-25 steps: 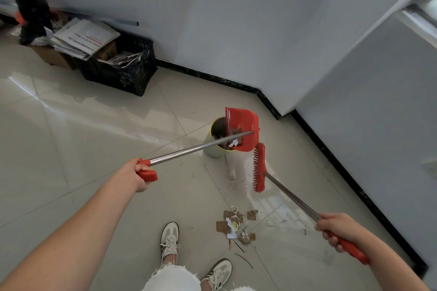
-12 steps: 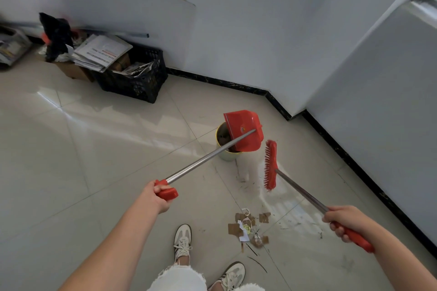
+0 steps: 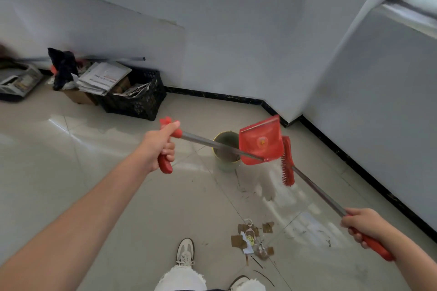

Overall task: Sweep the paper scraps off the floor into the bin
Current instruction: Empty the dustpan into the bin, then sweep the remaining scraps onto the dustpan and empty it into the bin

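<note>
My left hand (image 3: pixel 159 146) grips the red handle of a long metal-shafted red dustpan (image 3: pixel 260 140), which hangs tipped up over the right rim of a small round bin (image 3: pixel 226 163) on the floor. The bin holds brown scraps. My right hand (image 3: pixel 361 225) grips the red handle of a red broom; its brush head (image 3: pixel 287 162) hangs in the air just right of the dustpan, touching its edge. A pile of brown and white paper scraps (image 3: pixel 251 237) lies on the tiles close to my feet.
A black crate (image 3: pixel 139 99) with papers and boxes stands against the far wall at left. White walls with a black skirting form a corner behind the bin and run along the right side. My white shoes (image 3: pixel 185 253) stand by the scraps.
My left hand has risen and turned, swinging the dustpan from facing down over the bin to tipped up at its right rim. The broom head moved up against the dustpan.
</note>
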A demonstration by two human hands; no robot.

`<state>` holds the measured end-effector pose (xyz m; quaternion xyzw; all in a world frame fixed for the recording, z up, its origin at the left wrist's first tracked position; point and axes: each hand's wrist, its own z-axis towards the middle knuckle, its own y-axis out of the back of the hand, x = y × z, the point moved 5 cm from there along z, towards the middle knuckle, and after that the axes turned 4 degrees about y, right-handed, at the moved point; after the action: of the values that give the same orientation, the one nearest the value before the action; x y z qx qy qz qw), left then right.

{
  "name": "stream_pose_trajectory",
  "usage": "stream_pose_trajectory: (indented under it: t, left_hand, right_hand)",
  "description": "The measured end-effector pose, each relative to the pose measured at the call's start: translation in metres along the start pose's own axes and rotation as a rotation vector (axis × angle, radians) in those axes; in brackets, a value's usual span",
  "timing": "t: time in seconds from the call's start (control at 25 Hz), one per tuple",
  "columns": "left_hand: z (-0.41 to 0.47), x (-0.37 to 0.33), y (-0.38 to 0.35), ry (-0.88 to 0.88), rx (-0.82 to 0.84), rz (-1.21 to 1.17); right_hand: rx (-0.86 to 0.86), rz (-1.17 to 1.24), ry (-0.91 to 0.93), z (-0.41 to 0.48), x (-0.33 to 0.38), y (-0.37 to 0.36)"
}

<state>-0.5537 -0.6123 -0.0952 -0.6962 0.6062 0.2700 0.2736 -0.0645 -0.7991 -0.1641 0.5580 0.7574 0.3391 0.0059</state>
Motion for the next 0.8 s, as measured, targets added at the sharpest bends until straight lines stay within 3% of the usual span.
stream_pose_trajectory:
  t: [0.12,0.28,0.4,0.64,0.8]
  left_hand:
    - [-0.02,-0.013,-0.074,-0.236,0.072,0.445]
    - [-0.017,0.02,-0.137,-0.362,0.006,0.687]
    - [-0.011,0.038,-0.159,-0.489,0.011,0.928]
    - [0.018,0.041,-0.168,-0.674,0.201,1.347]
    - [0.061,0.043,-0.178,-0.661,0.312,1.512]
  right_hand:
    - [-0.041,-0.095,0.04,0.011,0.007,0.012]
    - [-0.101,-0.211,0.024,0.041,0.023,0.034]
    - [-0.105,-0.27,-0.047,0.05,0.016,0.046]
    - [-0.165,-0.391,-0.143,0.075,0.02,0.036]
    - [-0.213,-0.437,-0.169,0.089,0.062,0.03]
